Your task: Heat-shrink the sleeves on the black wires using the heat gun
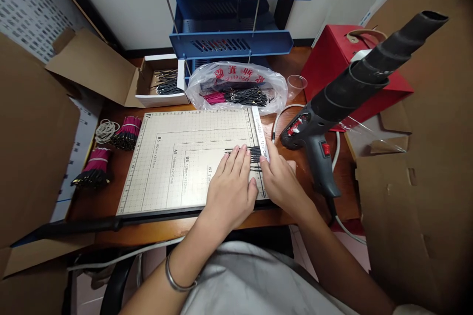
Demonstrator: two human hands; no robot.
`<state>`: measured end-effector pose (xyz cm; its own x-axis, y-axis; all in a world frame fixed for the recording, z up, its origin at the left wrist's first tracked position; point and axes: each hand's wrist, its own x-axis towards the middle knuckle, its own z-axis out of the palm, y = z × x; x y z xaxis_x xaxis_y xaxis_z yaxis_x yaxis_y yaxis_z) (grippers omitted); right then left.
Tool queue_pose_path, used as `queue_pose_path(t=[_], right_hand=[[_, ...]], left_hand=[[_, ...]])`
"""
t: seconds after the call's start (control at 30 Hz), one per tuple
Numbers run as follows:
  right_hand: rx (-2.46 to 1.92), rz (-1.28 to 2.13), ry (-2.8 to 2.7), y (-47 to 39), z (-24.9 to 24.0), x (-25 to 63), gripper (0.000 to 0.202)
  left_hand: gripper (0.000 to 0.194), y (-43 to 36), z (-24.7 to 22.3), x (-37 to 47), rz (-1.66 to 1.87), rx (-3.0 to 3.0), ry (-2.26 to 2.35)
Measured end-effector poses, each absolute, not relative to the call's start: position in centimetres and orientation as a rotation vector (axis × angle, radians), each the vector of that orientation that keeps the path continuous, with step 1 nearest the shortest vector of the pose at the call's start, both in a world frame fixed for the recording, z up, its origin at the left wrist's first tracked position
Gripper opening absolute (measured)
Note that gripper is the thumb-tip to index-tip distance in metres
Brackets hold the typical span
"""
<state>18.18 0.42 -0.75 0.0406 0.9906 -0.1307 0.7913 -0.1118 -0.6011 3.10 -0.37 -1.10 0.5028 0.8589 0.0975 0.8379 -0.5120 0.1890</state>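
A cream paper cutter board (166,157) with printed size grids lies in front of me. My left hand (231,184) rests flat on its right part, fingers stretched and held side by side over a row of thin black cables (254,154). The cables run sideways towards the white strip (259,130) along the board's right edge. There my right hand (283,179) is closed about the edge, its thumb on the board side and its other fingers over the strip and beyond. Its palm side is hidden, as are parts of the cables.
Pink-and-black cable bundles (96,161) lie left of the board. Behind it are a white box (162,101) of cables, a plastic bag (273,83) with more bundles and a blue rack (232,44). A black heat gun (321,123) stands at the right, beside a red box (325,49).
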Motion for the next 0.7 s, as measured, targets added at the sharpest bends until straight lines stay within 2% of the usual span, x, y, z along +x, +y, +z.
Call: queue_pose_path(t=[0.2, 0.7], right_hand=[[-1.931, 0.773, -1.787, -0.8, -0.9, 18.1, 0.074], [-1.979, 0.679, -1.834, -0.3, -1.4, 18.0, 0.066]], left_hand=[[0.062, -0.2, -1.2, 3.7, 0.251, 2.592, 1.507], [0.054, -3.5, -0.7, 2.1, 0.447, 2.693, 1.488]])
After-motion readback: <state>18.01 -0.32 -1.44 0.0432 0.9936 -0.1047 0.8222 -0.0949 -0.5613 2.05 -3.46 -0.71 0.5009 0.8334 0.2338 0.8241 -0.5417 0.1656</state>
